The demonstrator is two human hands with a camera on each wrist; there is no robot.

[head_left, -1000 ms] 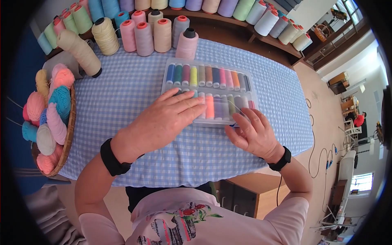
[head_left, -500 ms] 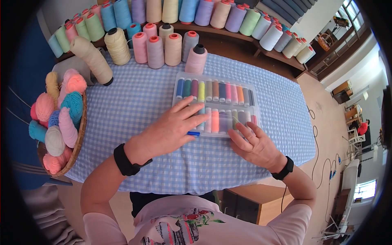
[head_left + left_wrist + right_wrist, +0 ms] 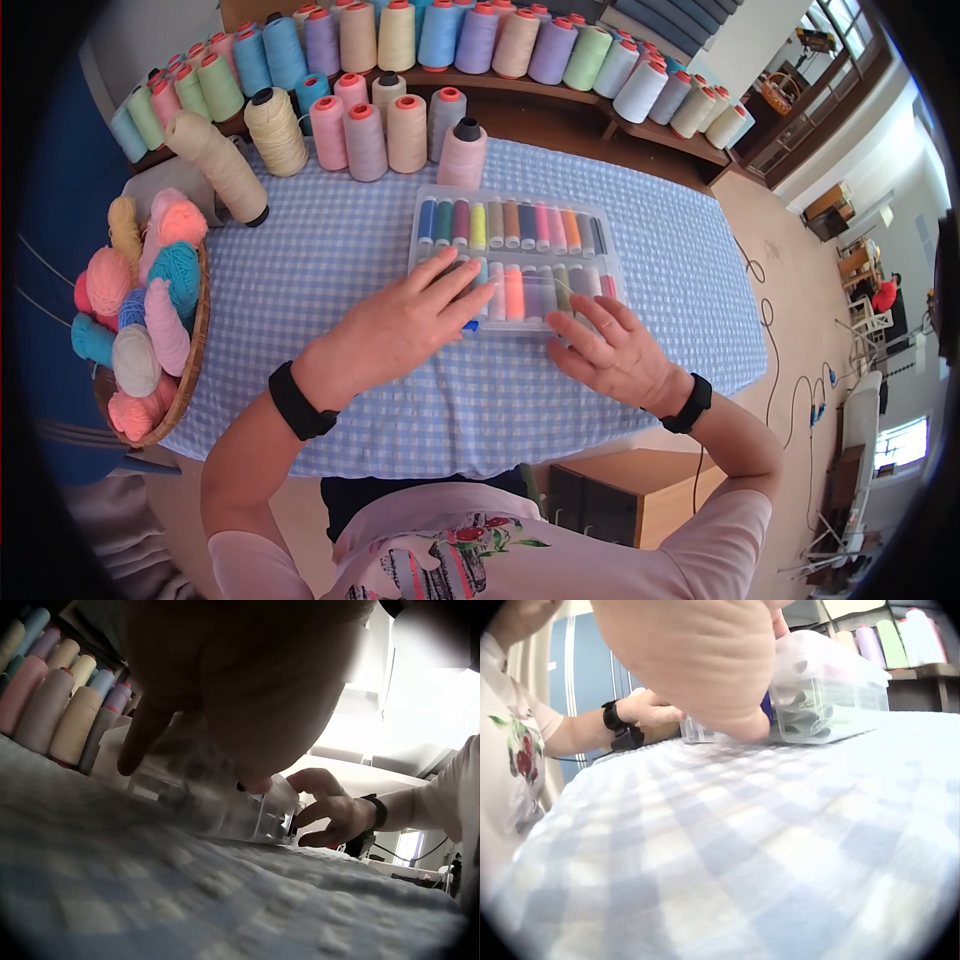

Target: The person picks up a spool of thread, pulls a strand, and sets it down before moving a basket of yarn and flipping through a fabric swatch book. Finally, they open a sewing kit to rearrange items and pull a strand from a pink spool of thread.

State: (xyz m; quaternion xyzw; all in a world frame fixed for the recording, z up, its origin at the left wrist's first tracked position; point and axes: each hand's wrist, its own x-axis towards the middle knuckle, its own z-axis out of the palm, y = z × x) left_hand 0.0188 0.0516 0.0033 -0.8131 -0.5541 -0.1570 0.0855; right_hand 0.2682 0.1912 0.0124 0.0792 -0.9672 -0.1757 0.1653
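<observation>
A clear plastic thread box point(image 3: 520, 253) lies on the checked tablecloth, lid down, with two rows of coloured spools inside. My left hand point(image 3: 400, 320) rests on the lid's front left part, fingers spread and nearly straight. Below those fingers a blue latch point(image 3: 470, 326) shows at the front edge. At the front right corner my right hand point(image 3: 620, 355) has bent fingers over the lid edge and its thumb low at the front. Another blue latch point(image 3: 768, 709) shows beside that thumb in the right wrist view, mostly hidden by the hand.
A wicker basket point(image 3: 190, 385) of yarn balls stands to the left. Behind the box are a pink cone point(image 3: 463, 160), several more thread cones, and a leaning beige cone point(image 3: 220, 170). Rows of cones fill the shelf point(image 3: 520, 85) at the back.
My left hand has shifted a little toward the box's front left, uncovering the left blue latch. My right fingers have closed in on the front right corner, where a latch showed before.
</observation>
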